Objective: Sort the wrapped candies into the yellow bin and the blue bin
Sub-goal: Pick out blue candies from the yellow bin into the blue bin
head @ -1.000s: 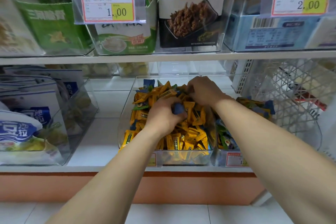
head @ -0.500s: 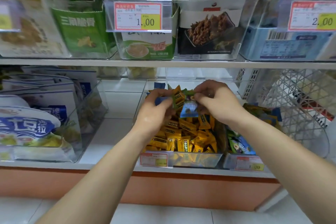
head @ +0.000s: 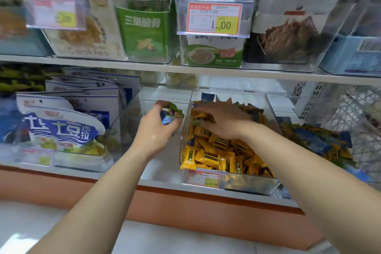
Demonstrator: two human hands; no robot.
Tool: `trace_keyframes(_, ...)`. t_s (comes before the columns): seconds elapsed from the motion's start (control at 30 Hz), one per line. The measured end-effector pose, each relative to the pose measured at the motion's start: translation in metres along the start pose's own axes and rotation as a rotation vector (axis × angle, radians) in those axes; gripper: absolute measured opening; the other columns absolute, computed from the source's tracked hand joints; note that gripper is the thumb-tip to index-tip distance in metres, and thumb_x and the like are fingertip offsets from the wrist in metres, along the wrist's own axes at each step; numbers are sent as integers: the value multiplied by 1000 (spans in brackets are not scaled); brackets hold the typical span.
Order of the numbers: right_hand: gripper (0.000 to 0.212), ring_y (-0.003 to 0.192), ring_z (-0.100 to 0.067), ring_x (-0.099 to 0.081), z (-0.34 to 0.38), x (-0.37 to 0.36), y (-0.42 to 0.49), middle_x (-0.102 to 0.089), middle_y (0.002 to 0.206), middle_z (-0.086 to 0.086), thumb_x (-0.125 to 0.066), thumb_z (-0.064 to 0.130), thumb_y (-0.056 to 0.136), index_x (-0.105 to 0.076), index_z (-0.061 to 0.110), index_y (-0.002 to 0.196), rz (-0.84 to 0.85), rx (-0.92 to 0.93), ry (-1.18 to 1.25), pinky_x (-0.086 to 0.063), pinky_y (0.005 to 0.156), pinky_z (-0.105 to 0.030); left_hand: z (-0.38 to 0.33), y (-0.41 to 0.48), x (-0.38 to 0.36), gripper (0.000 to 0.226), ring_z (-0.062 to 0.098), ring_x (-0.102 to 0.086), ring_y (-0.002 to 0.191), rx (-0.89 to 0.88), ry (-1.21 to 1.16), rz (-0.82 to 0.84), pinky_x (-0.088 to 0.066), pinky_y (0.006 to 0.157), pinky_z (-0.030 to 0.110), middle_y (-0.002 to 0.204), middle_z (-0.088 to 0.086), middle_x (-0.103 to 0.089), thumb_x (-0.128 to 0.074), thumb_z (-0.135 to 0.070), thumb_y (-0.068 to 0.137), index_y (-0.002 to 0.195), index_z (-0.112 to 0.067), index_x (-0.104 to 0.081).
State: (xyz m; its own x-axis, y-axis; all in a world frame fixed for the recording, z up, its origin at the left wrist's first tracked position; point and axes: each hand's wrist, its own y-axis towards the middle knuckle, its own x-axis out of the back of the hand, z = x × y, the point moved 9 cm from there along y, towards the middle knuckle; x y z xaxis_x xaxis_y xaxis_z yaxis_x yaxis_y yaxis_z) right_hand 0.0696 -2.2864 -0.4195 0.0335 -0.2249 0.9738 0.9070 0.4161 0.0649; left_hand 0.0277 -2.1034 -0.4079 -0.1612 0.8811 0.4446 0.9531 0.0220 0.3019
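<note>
A clear bin (head: 243, 184) on the lower shelf is heaped with yellow wrapped candies (head: 212, 156). My left hand (head: 154, 130) hovers just left of that bin, over the bare shelf gap, gripping a small bunch of blue and green wrapped candies (head: 172, 115). My right hand (head: 222, 119) reaches into the far end of the yellow heap, fingers curled down among the wrappers; what they hold is hidden. To the right lies a second clear bin with blue, green and yellow wrapped candies (head: 317, 138).
Large blue-and-white snack bags (head: 61, 127) fill a clear bin at the left. A white lattice basket (head: 358, 113) stands at the far right. The upper shelf (head: 185, 70) carries clear bins of snack packs with price tags (head: 214, 18). An orange plinth runs below.
My left hand has drawn out of the yellow bin to its left side, carrying blue and green candies. My right hand has dropped back into the heap. The view shifted left.
</note>
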Motion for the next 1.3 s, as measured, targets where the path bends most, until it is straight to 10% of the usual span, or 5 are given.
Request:
trace_keyframes(0.33, 66, 124, -23, -47, -47, 15, -32, -52, 139, 5, -44, 80, 83, -51, 43, 137, -9, -187, -354, -41, 91, -39, 8, -3, 3, 31, -10, -61, 80, -18, 2, 50, -45, 55, 6, 92, -13, -64, -76, -28, 84, 108, -29, -56)
trace_keyframes(0.67, 41, 122, -24, -55, 7, -4, 4, -58, 138, 3, -61, 40, 95, -56, 36, 136, -37, -67, -129, -47, 93, -38, 15, -5, -4, 43, 22, -69, 94, 101, -147, 90, -60, 82, 38, 109, 5, -66, -74, -25, 86, 123, -19, -53)
trace_keyframes(0.87, 25, 101, -10, -63, -7, 32, -21, -68, 110, 10, -66, 26, 94, -65, 29, 119, -352, -145, 406, -43, 75, -14, 24, -4, -7, 41, 19, -66, 101, 182, -283, 116, -59, 86, 38, 109, 1, -66, -74, -21, 87, 124, -17, -57)
trace_keyframes(1.0, 19, 88, -14, -73, 17, 29, -33, -77, 94, 6, -71, 17, 91, -64, 33, 99, -228, -102, 890, -59, 77, -31, 19, -1, -7, 36, 18, -69, 95, 154, -341, 106, -60, 83, 38, 107, 3, -67, -73, -16, 88, 120, -26, -59)
trace_keyframes(1.3, 11, 77, -17, -74, 57, 18, -12, -74, 88, -5, -75, 8, 87, -70, 12, 96, -200, -123, 1070, -62, 71, -28, 11, -7, -8, 27, 11, -71, 81, 226, -526, 141, -52, 58, 20, 102, 3, -70, -57, -44, 95, 110, -23, -65)
